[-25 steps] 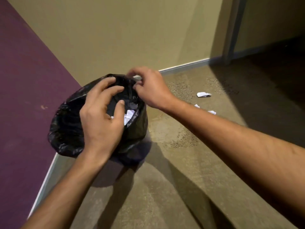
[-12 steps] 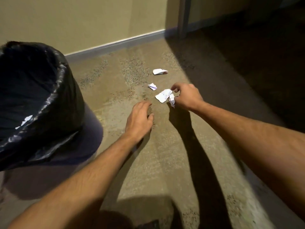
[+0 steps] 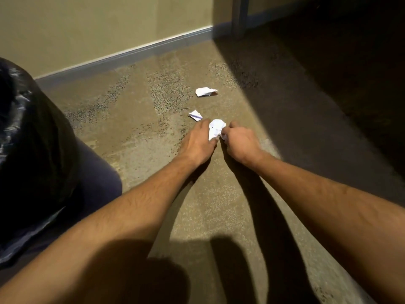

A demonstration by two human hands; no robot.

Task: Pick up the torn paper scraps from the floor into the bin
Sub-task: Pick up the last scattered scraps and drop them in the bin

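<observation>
Both my hands meet on the floor around one crumpled white paper scrap (image 3: pixel 215 128). My left hand (image 3: pixel 198 143) pinches its left side. My right hand (image 3: pixel 240 141) is curled shut with a small bit of white paper showing at its fingertips. A small scrap (image 3: pixel 195 115) lies just beyond my left hand, and a larger folded scrap (image 3: pixel 205 91) lies farther toward the wall. The bin with its black plastic liner (image 3: pixel 28 137) stands at the left edge, partly cut off.
A beige wall with a grey skirting board (image 3: pixel 131 53) runs behind the scraps. A door frame post (image 3: pixel 240 16) stands at the back right, with deep shadow over the floor to its right. The lit speckled floor (image 3: pixel 135 119) lies between bin and hands.
A second ago both hands were at the bin's rim. They then dropped to the floor, and my left hand has now moved right to join my right hand on the crumpled scrap.
</observation>
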